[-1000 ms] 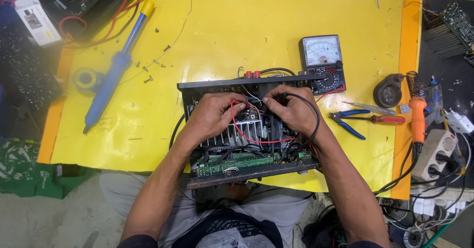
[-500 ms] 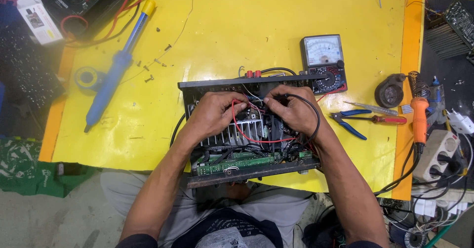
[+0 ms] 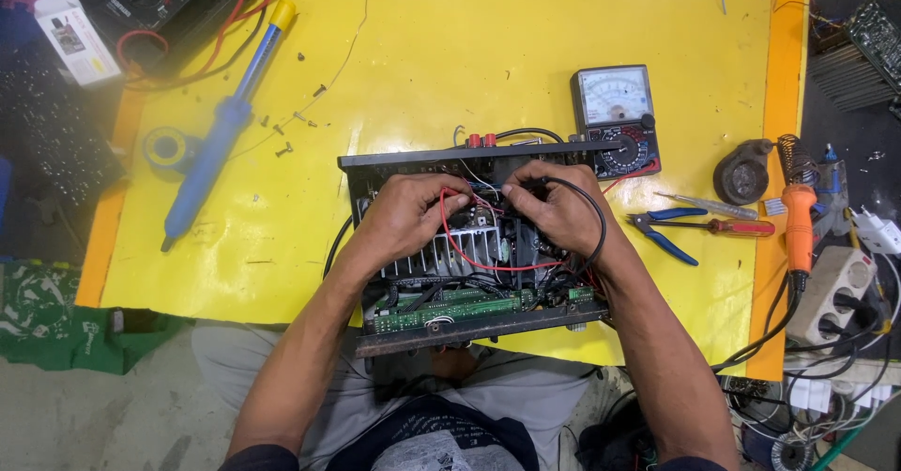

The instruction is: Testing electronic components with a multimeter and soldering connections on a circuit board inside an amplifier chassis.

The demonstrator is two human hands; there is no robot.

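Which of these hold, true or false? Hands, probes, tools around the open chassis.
1. Both hands are inside the open black chassis. True.
2. The left hand holds the red lead, the right hand the black lead. True.
3. The blue desoldering pump lies right of the chassis. False: it lies left.
4. The analog meter sits at the chassis's far right corner. True.
5. The blue-handled pliers are in the right hand. False: they lie on the yellow mat.
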